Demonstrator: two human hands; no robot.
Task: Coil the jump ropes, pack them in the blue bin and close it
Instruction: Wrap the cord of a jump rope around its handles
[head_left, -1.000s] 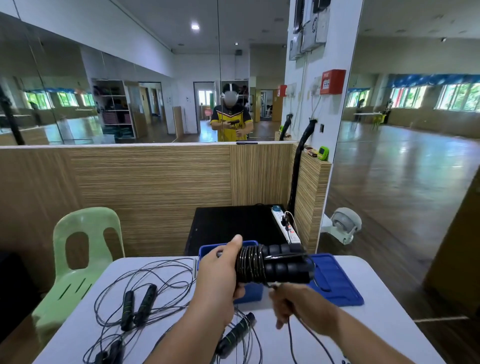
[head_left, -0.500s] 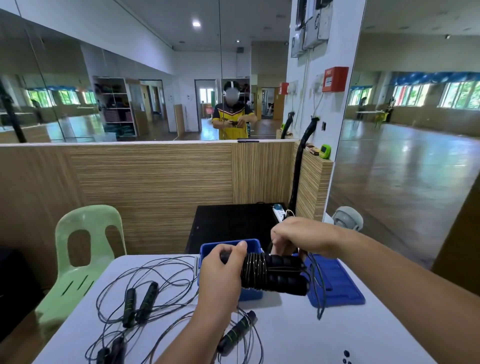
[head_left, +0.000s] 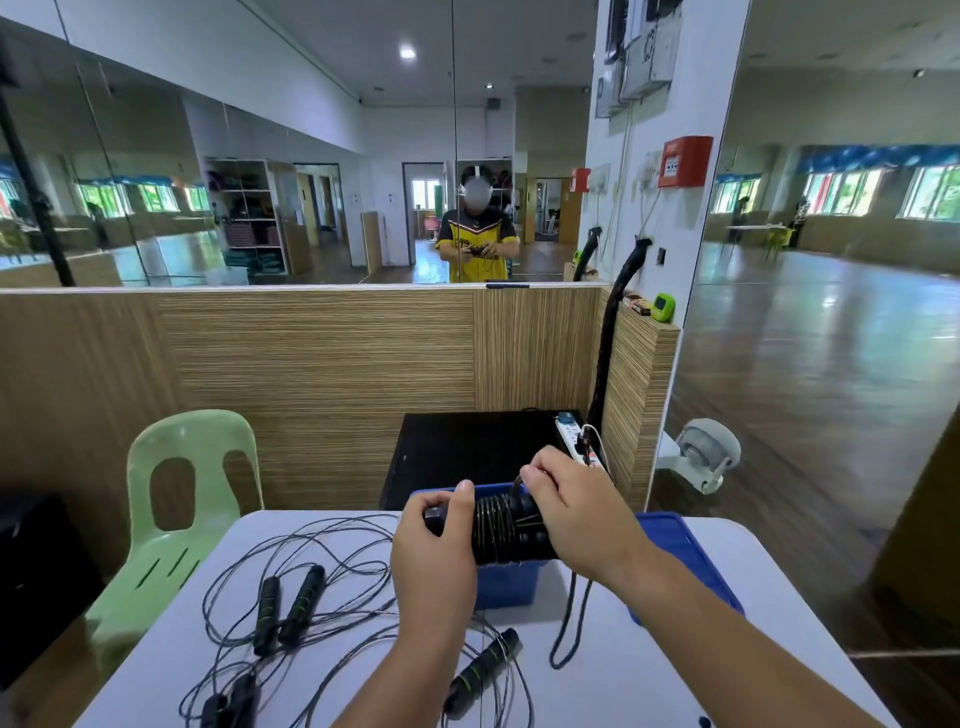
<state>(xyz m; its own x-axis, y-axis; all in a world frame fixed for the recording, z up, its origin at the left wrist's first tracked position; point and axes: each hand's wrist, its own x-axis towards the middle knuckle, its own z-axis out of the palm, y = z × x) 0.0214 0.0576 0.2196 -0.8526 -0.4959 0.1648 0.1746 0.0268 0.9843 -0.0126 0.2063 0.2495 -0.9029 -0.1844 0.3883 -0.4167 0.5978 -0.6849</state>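
Over the open blue plastic bin (head_left: 506, 582) on the white table (head_left: 639, 670), the left hand (head_left: 434, 543) wraps its fingers round the left end of the bundled black foam-handled jump rope (head_left: 501, 530), thumb on top. The right hand (head_left: 576, 512) curls over the right end, pinching the thin dark cord. The bundle lies level, its long axis running left to right across the bin's mouth, and a slack loop of cord (head_left: 567, 631) hangs below the right wrist.

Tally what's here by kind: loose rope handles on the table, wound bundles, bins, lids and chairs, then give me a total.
Loose handles in view: 5
Wound bundle: 1
Bin: 1
Lid: 1
Chair: 1
Total: 9
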